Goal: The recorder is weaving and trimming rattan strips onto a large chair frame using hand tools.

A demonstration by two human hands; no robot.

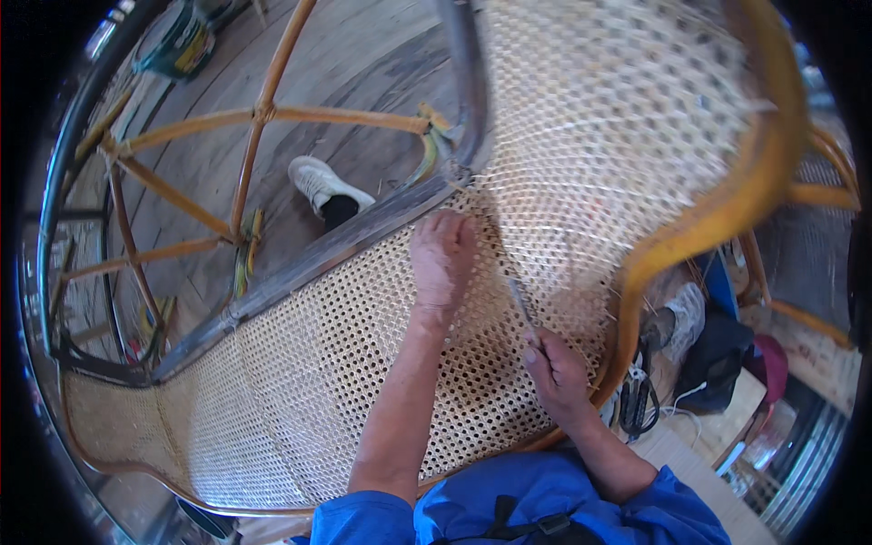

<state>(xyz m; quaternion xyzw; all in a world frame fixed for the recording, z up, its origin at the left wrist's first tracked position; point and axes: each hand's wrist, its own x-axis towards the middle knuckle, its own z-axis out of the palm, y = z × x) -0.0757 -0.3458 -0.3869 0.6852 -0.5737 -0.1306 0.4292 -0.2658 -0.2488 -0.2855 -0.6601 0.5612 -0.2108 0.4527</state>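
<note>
Gripped in the right hand point(557, 377) right of center, a slim tool point(519, 300) angles up and slightly left, its tip near the left hand point(443, 259), curled, contents hidden. Cane webbing point(300, 427) stretches beneath both, lower left to upper right; a bucket point(177, 41) stands on the floor point(381, 91), upper left.

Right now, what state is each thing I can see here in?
Left hand: curled against the woven panel; grip unclear.
Right hand: closed around the thin tool.
The thin tool: gripped, extending over the woven panel.
The woven panel: stretched across the frame, mesh holes open.
White shoe: worn, on the floor.
Green bucket: contents unclear.
</note>
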